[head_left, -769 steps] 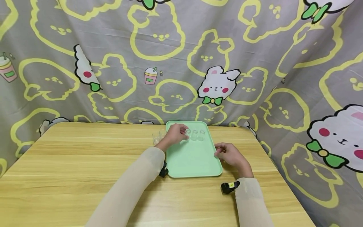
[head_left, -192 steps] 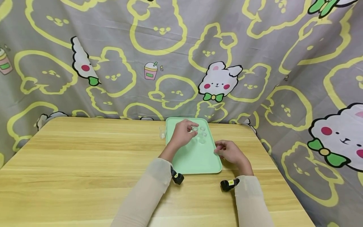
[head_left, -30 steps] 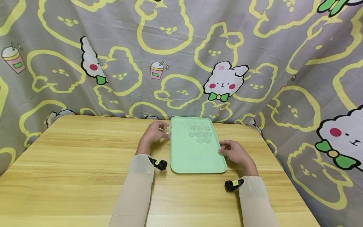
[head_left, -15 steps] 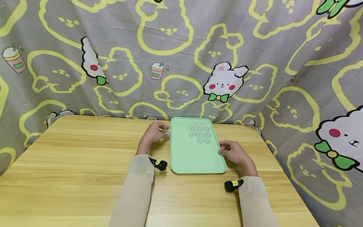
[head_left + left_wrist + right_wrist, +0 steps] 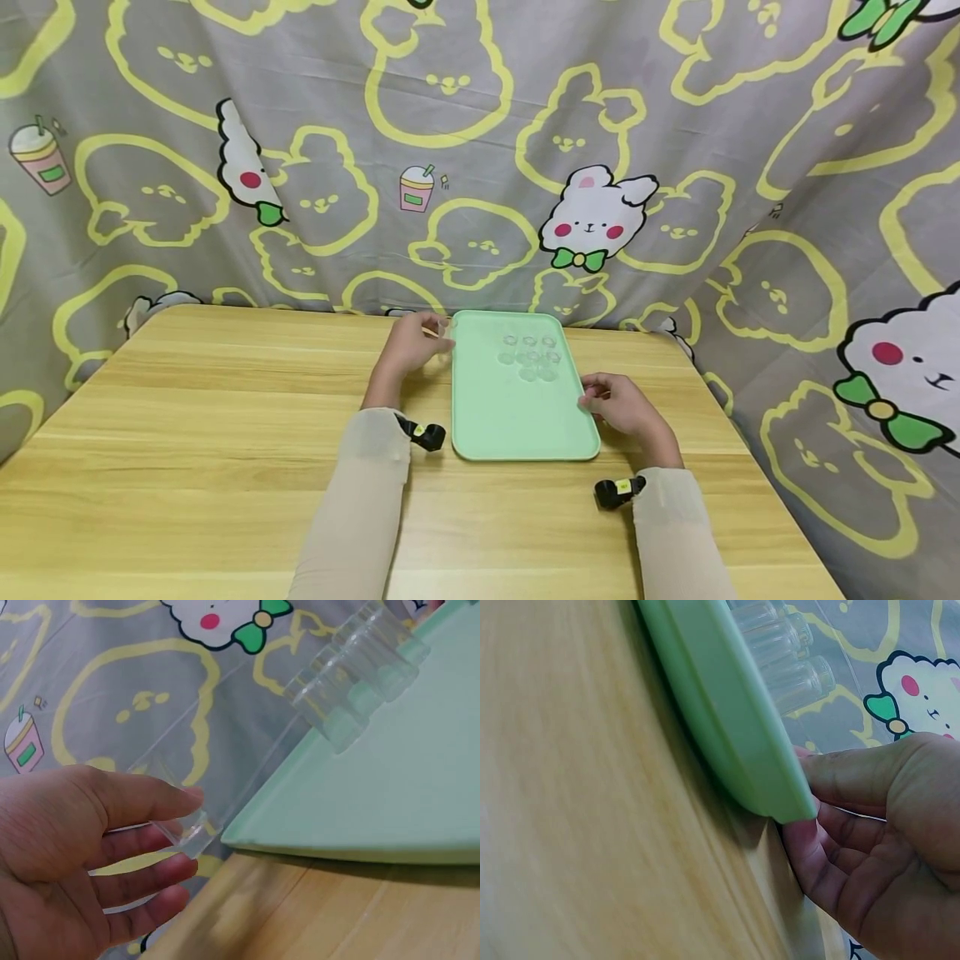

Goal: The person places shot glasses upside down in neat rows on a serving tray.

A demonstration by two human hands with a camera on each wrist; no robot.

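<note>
In the head view, my left hand [image 5: 408, 343] is at the far left corner of a light green tray [image 5: 517, 421]. Its thumb and fingers hold a small clear shot glass [image 5: 196, 831], tilted and raised beside the tray's corner in the left wrist view. Several like shot glasses [image 5: 529, 358] stand upright in close rows on the tray's far right part. My right hand [image 5: 622, 408] grips the tray's right edge, its thumb at the rim and its fingers below, as the right wrist view shows.
The tray lies on a wood-grain table [image 5: 225, 433], near its back edge. A patterned grey curtain [image 5: 300, 125] hangs right behind the table and along its right side. A small black camera sits on each wrist.
Over the longer span, more shot glasses came to stand on the tray, and those left of it went. Just now my left hand has lifted its shot glass slightly. My right hand stays put.
</note>
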